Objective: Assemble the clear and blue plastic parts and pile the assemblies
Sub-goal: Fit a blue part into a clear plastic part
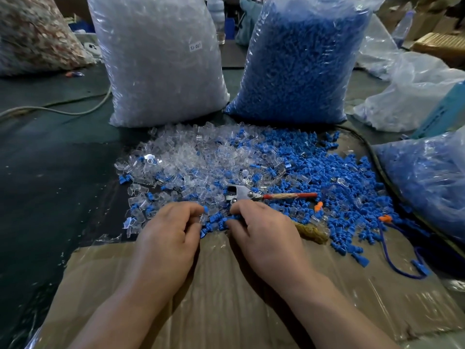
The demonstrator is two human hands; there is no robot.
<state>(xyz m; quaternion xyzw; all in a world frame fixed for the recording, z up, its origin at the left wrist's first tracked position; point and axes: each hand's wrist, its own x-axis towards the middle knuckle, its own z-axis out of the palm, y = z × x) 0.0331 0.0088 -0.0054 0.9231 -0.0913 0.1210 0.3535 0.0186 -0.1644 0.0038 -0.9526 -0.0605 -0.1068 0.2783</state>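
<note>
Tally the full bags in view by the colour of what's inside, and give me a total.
Clear parts bag: 1
Blue parts bags: 2
Speckled bag: 1
Total: 4

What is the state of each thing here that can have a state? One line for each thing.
Left hand: pinches a small clear plastic part.
Right hand: fingers curled, pinches a blue plastic part.
Tall bag of clear plastic parts: upright, bulging.
Tall bag of blue plastic parts: upright, bulging.
Red-handled metal pliers: lying on the loose parts.
</note>
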